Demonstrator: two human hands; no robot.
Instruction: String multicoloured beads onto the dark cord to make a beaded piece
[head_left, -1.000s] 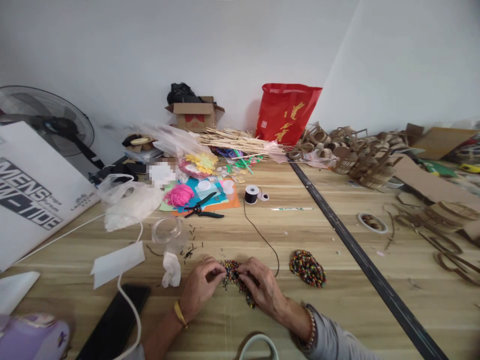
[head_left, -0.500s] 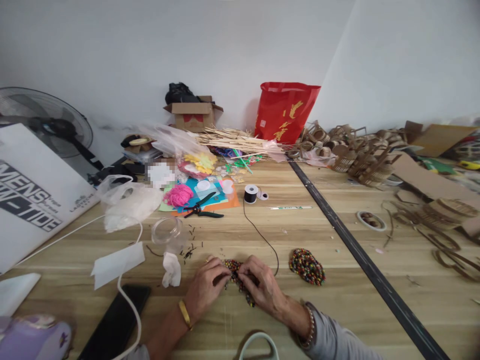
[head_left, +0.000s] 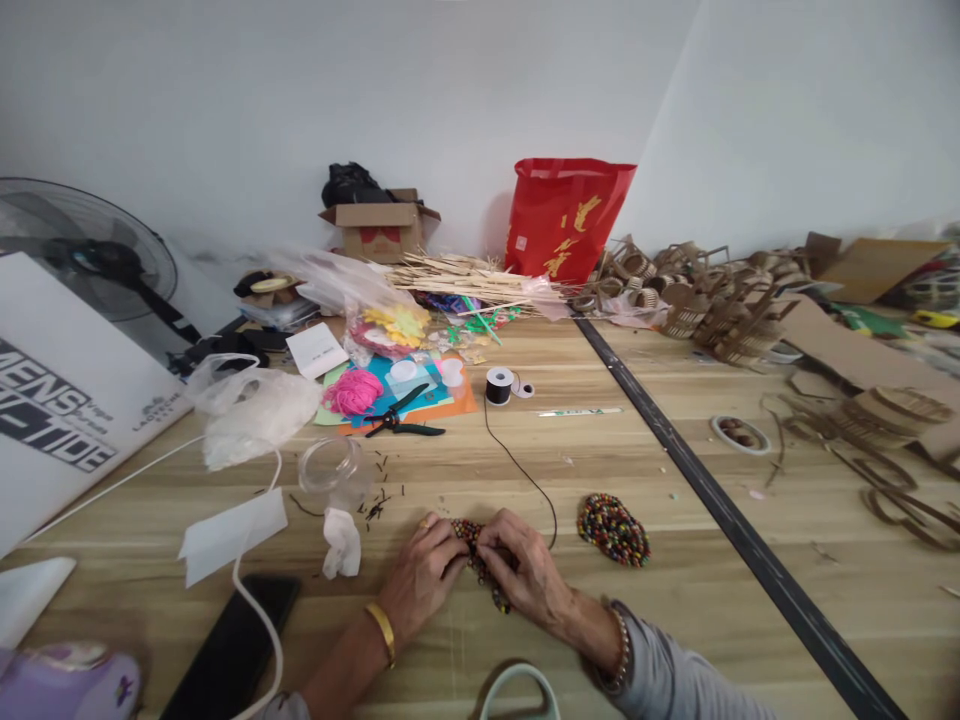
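Between my hands lies a piece of multicoloured beadwork (head_left: 466, 529) in dark, red and yellow beads, partly hidden by my fingers. My left hand (head_left: 424, 568), with a gold bracelet at the wrist, is closed on its left side. Fingers of my right hand (head_left: 529, 568) pinch the beadwork from the other side; a few beads hang below them. A black cord (head_left: 520, 466) runs from a spool (head_left: 499, 387) down to my right hand. To the right of that hand rests a coiled bundle of bead strands (head_left: 613, 531).
Pliers (head_left: 405, 420), pink yarn (head_left: 353, 392) and a clear jar (head_left: 330, 465) stand beyond my left hand. A black phone (head_left: 232, 650) and white cable lie at the left. A pale green handle (head_left: 519, 672) is at the front edge. Small woven baskets (head_left: 742, 325) are piled at the right.
My left hand has shifted slightly right and its fingertips have closed in against the beadwork, nearer my right hand. The right hand stays nearly in place. The view has moved a little.
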